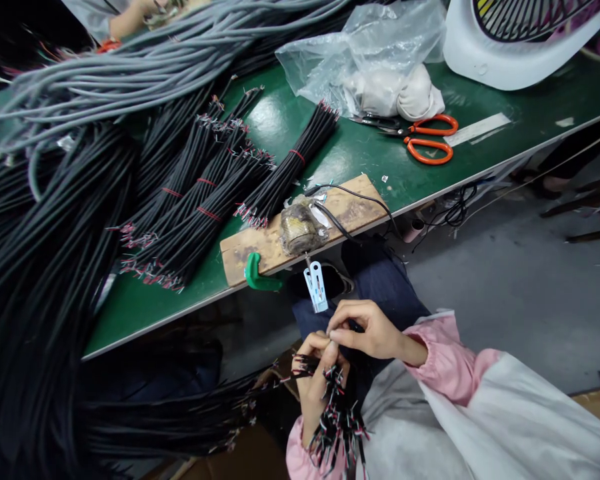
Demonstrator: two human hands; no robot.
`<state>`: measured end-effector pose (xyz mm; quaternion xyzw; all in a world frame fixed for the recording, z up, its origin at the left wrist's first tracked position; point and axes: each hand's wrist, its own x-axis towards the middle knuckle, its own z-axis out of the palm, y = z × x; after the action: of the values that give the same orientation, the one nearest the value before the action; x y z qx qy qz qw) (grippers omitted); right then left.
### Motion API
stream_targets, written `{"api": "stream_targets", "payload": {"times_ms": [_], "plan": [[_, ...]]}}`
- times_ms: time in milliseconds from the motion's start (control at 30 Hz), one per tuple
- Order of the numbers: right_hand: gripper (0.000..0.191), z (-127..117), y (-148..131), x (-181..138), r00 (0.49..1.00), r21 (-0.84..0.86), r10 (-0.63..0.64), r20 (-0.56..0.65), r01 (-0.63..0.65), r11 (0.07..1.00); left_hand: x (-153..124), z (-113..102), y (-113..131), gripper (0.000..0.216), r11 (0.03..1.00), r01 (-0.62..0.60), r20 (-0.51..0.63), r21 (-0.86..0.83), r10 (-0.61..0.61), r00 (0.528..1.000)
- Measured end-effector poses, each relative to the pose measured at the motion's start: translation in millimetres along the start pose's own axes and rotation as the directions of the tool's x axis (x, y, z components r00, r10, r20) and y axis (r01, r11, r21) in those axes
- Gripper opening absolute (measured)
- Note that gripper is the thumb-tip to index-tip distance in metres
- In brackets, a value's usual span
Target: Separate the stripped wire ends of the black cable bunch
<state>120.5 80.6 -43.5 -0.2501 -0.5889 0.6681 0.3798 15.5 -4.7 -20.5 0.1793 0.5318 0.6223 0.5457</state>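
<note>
My left hand (316, 381) is closed around several thin black cables (341, 417). Their stripped ends, with red, white and black wires, fan out below the fingers. Thumb and fingertips of my right hand (367, 331) pinch together and meet the left fingertips; whatever small thing lies between them is hidden. Just beyond both hands, a light blue clip (315, 287) hangs from the shaft of a small tape-wrapped motor (300, 227). That motor sits on a wooden board (253, 250) at the table's edge, beside a green clamp (260, 275).
Tied bundles of black cable (293, 163) lie on the green table (145, 320). Thick grey cables (145, 80) cross the back left. Orange-handled scissors (430, 140), a plastic bag (365, 47) and a white fan (510, 60) stand right. Another person's hand (130, 19) shows far left.
</note>
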Motion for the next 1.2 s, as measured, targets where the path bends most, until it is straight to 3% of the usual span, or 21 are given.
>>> {"api": "stream_targets", "payload": {"times_ms": [200, 367, 500, 600, 700, 800, 900, 1000, 1100, 1200], "plan": [[0.015, 1, -3, -3, 0.997, -0.126, -0.043, -0.056, 0.036, 0.991, -1, 4, 0, 0.025, 0.999, 0.043, -0.002, -0.004, -0.043, 0.999], [0.013, 4, -6, -4, 0.989, -0.25, -0.148, -0.022, 0.138, 0.958, 4, -12, -6, 0.027, 0.998, 0.048, 0.086, 0.033, -0.051, 0.995], [0.012, 4, -5, -4, 0.947, -0.419, -0.317, 0.056, 0.31, 0.854, 11, -27, -12, 0.029, 0.993, 0.082, 0.144, 0.079, -0.093, 0.985], [0.01, 4, -4, -4, 0.909, -0.476, -0.405, 0.095, 0.399, 0.784, 12, -27, -11, 0.031, 0.995, 0.078, 0.169, 0.058, -0.087, 0.982], [0.009, 3, -4, -7, 0.926, -0.386, -0.377, 0.018, 0.354, 0.852, 8, -16, -7, 0.028, 0.999, 0.019, 0.101, 0.03, -0.022, 0.995], [0.009, 0, -6, -7, 0.964, -0.253, -0.248, -0.097, 0.217, 0.943, 2, -6, -2, 0.021, 1.0, -0.024, -0.012, 0.016, 0.024, 1.0], [0.012, -2, -9, -4, 0.987, -0.156, -0.156, -0.036, 0.148, 0.977, -2, -4, 2, 0.019, 1.0, -0.014, -0.019, 0.024, 0.014, 1.0], [0.009, -4, -11, -1, 0.984, -0.144, -0.176, 0.005, 0.175, 0.974, -4, -6, 7, 0.02, 0.981, -0.016, 0.017, 0.193, 0.013, 1.0], [0.015, -4, -11, -1, 0.979, -0.221, -0.203, 0.007, 0.199, 0.955, -5, -7, 14, 0.021, 0.897, -0.051, 0.074, 0.44, 0.021, 0.997], [0.023, -5, -11, -2, 0.99, -0.251, -0.137, 0.018, 0.137, 0.958, -7, -6, 18, 0.02, 0.827, -0.083, 0.12, 0.555, 0.018, 0.993]]}}
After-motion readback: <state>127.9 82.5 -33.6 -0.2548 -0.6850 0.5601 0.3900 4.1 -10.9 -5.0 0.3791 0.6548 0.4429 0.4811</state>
